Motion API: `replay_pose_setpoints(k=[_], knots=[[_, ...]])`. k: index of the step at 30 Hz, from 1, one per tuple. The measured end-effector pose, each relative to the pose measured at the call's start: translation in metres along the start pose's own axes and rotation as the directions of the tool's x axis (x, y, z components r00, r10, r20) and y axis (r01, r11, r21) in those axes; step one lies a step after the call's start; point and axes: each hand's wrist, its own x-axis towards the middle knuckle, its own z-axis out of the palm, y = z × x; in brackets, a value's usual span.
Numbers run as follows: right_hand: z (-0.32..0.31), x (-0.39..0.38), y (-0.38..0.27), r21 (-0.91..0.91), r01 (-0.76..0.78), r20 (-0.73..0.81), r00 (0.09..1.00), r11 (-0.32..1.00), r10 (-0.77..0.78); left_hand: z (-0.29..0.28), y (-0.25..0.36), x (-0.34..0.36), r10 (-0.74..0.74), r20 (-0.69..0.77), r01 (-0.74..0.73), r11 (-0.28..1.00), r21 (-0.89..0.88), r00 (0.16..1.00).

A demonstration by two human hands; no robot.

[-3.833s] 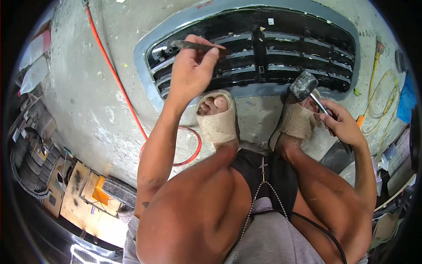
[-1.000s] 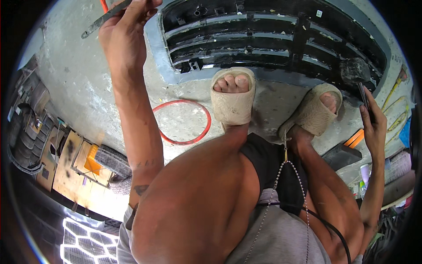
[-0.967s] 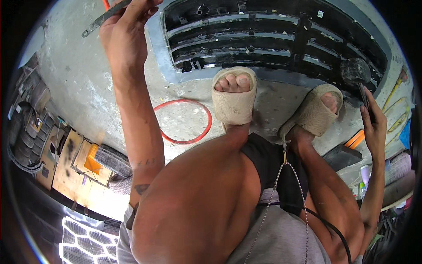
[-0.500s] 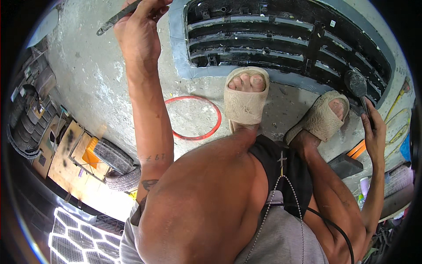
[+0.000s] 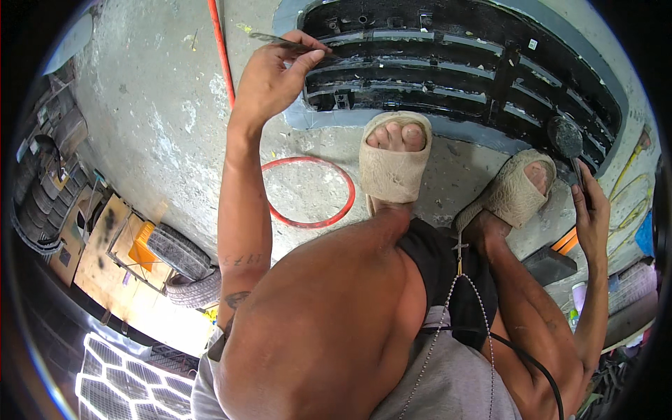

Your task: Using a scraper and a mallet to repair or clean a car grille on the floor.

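Head view: a black slatted panel (image 5: pixel 502 77) lies on the floor (image 5: pixel 154 91). At its left end, the left hand (image 5: pixel 269 80) grips a narrow dark tool (image 5: pixel 283 43); near its right end, the right hand (image 5: pixel 592 206) grasps a hammer (image 5: pixel 565 136).

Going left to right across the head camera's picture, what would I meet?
Orange piece, left hand holding a dark flat tool, left sandal, right sandal, mallet head, right hand, blue object.
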Motion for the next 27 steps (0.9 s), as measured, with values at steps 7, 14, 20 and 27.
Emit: replay_pose_setpoints(k=[7, 14, 20, 27], knots=[[-0.006, 0.001, -0.030, -0.041, 0.104, -0.080, 0.991, 0.994, -0.107, 0.010, -0.005, 0.003, 0.031, 0.027, -0.032, 0.998, 0.049, 0.999], [-0.026, 0.049, -0.193, -0.122, 0.601, -0.118, 0.781, 0.790, -0.613, 0.007, 0.016, -0.004, -0.017, -0.020, 0.019, 0.992, 0.124, 1.000], [0.024, 0.085, -0.270, -0.116, 0.870, -0.360, 0.414, 0.480, -0.836, 0.015, 0.014, 0.004, 0.055, -0.018, -0.050, 0.971, 0.233, 0.998], [0.030, 0.090, -0.279, -0.007, 0.786, -0.227, 0.600, 0.618, -0.767, 0.015, 0.007, 0.003, 0.136, -0.033, -0.125, 0.964, 0.234, 0.990]])
